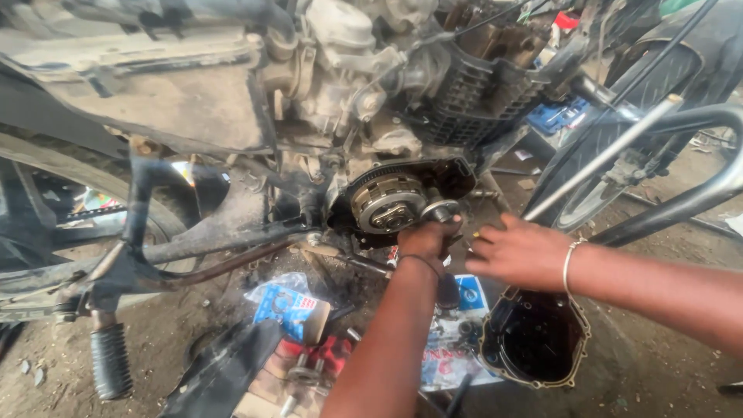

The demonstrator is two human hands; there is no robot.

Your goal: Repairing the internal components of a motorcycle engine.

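Reaching into the open side of a motorcycle engine (364, 93), left hand (426, 236) is up against the small round gear (441, 210) just beside the clutch assembly (387, 203). Fingers look curled tight round it, but can't tell for sure how much grip there is since the hand hides most of the part. Right hand (517, 251) sits just beside the left, fingers half open and spread, w/ something small & yellowish at the fingertips, too tiny to make out. Thin bracelet (571, 262) on that wrist.

Down on the dirt floor (93, 387), the removed engine cover (534, 348) lies inside-up, right under the right forearm. Near it, toward the middle of the ground, a blue parts packet (288, 308) and some printed sheets (447, 356) w/ small bits on them. Footpeg w/ black rubber (111, 360) hangs at the lower left, front wheel (611, 155) over on the right.
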